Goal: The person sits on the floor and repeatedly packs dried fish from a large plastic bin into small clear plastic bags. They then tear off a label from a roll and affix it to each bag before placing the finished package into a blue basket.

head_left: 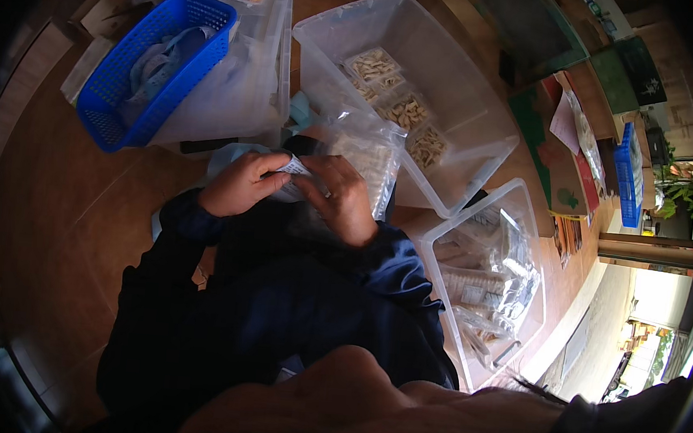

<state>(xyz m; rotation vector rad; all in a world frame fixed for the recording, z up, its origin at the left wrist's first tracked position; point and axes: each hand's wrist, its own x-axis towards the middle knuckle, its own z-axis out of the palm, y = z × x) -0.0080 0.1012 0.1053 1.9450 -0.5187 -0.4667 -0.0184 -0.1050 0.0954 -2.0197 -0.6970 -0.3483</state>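
Over my lap, both hands work close together on a white printed label strip (pixel 294 167) that bears small writing. My left hand (pixel 236 183) pinches its left side between thumb and fingertips. The fingers of my right hand (pixel 343 199) are at its right side, thumb and index finger bent toward the strip. Just beyond my right hand lies a clear plastic pouch (pixel 367 151) packed with pale contents that I cannot make out. A pale backing sheet or roll hangs under the strip, partly hidden by my fingers.
Ahead stands a translucent plastic bin (pixel 472 98) with several packs of pale dried slices (pixel 408 110). A second clear bin (pixel 435 248) at right holds filled plastic pouches (pixel 475 288). At left, a blue perforated basket (pixel 108 137) sits against another translucent bin (pixel 233 107). Tiled floor (pixel 71 225) extends left.
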